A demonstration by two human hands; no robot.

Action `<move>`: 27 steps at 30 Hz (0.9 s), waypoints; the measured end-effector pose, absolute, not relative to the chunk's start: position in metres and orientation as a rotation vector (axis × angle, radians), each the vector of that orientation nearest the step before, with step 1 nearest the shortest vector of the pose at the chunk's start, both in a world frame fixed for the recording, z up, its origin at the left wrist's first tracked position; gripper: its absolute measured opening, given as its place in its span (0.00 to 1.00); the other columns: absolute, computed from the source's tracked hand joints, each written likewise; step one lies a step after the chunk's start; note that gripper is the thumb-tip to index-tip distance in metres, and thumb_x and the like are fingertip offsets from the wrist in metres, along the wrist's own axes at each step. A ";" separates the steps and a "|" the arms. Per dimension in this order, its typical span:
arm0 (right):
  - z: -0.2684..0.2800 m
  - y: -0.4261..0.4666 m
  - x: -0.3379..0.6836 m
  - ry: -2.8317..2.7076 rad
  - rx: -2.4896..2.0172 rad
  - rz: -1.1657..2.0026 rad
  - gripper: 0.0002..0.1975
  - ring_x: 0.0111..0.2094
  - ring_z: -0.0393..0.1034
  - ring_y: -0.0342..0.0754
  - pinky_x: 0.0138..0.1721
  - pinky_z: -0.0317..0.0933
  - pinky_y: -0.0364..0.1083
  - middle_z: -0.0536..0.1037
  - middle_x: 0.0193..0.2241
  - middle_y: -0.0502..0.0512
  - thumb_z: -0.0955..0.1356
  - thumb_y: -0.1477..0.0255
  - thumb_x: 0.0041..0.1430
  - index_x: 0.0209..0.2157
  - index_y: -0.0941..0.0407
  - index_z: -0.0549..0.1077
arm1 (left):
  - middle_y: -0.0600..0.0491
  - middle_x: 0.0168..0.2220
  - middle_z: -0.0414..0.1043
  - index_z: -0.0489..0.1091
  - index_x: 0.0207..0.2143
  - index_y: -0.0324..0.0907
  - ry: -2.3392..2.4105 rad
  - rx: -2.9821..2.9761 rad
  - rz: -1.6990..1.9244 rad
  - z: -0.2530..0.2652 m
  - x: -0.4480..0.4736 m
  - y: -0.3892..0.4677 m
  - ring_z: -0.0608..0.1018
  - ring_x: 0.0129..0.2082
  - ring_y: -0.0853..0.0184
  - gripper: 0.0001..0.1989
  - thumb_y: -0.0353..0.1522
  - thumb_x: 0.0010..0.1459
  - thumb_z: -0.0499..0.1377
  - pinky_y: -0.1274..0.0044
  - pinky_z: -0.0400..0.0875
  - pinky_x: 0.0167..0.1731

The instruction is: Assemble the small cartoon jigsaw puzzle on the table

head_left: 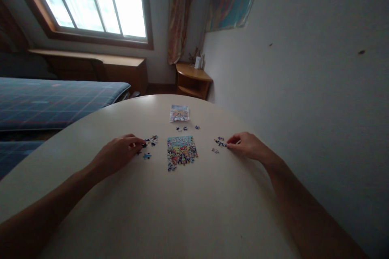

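A partly assembled jigsaw puzzle (pixel 181 151) lies flat in the middle of the table, its bottom edge ragged. Left of it, my left hand (pixel 120 151) rests with thumb and forefinger pinched on a dark puzzle piece (pixel 144 145), beside a cluster of loose pieces (pixel 152 141). A blue piece (pixel 147 156) lies just in front of that cluster. On the other side, my right hand (pixel 247 145) has its fingertips closed on the end of a dark puzzle piece (pixel 223 144). Near it lies a paler loose piece (pixel 215 151).
Behind the puzzle, a few loose pieces (pixel 185 128) and a printed picture sheet or packet (pixel 179 113) lie on the round white table (pixel 188 210). A plaid mattress (pixel 60 101) is at the left, a wall (pixel 304 89) at the right. A wooden corner shelf (pixel 193 73) stands beyond.
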State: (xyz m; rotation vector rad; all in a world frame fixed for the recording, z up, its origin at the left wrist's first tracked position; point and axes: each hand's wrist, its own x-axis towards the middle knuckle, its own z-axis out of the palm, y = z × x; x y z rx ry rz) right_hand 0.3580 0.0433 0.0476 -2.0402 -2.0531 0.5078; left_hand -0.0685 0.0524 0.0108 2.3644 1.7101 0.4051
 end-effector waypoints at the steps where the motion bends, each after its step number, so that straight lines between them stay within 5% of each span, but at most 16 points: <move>1: 0.048 0.043 0.357 -2.064 -2.043 0.507 0.08 0.34 0.76 0.50 0.35 0.66 0.45 0.83 0.35 0.58 0.70 0.70 0.54 0.34 0.56 0.81 | 0.49 0.43 0.76 0.78 0.44 0.46 1.710 2.365 0.412 0.010 -0.068 0.052 0.78 0.31 0.63 0.19 0.41 0.62 0.49 0.73 0.68 0.34; 7: 0.050 0.040 0.349 -2.046 -2.045 0.452 0.07 0.35 0.75 0.50 0.35 0.64 0.46 0.82 0.34 0.58 0.69 0.72 0.55 0.34 0.56 0.81 | 0.48 0.43 0.76 0.78 0.42 0.47 1.718 2.386 0.443 0.008 -0.067 0.051 0.78 0.34 0.61 0.19 0.41 0.63 0.49 0.71 0.70 0.38; 14: 0.050 0.029 0.329 -2.194 -1.850 0.476 0.12 0.31 0.73 0.48 0.31 0.61 0.44 0.81 0.32 0.56 0.70 0.62 0.56 0.34 0.56 0.80 | 0.46 0.44 0.76 0.75 0.45 0.44 1.430 2.625 0.724 0.006 -0.045 0.034 0.76 0.44 0.58 0.17 0.39 0.66 0.50 0.68 0.71 0.45; 27: 0.049 0.023 0.311 -2.243 -1.847 0.445 0.08 0.31 0.71 0.48 0.32 0.60 0.44 0.79 0.32 0.56 0.68 0.69 0.55 0.33 0.56 0.79 | 0.48 0.56 0.70 0.69 0.55 0.45 1.042 2.729 0.644 0.001 -0.020 0.018 0.73 0.55 0.60 0.17 0.32 0.66 0.50 0.64 0.68 0.56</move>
